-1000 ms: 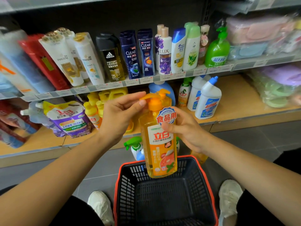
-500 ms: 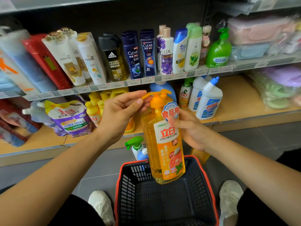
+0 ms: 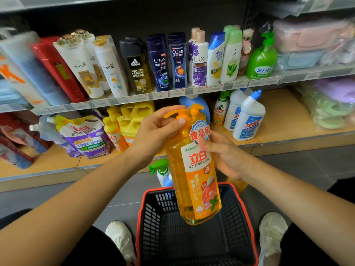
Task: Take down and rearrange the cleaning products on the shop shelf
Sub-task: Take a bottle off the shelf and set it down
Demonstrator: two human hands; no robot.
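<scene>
The left hand (image 3: 153,135) gripped the pump (image 3: 179,114) of the bottle (image 3: 196,181), the right hand (image 3: 227,156) clasped its side, with a basket (image 3: 139,223) below both.

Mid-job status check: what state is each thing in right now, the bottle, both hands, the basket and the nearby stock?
Orange pump bottle: lifted, nearly upright, pump fitted.
Left hand: fingers curled around the bottle's pump top.
Right hand: grips the bottle's side; fingers blurred.
Basket: on the floor, below the bottle.
Green spray bottle: upright beyond the basket, partly hidden.
White cleaner bottle: upright on the lower shelf, blue cap on.
</scene>
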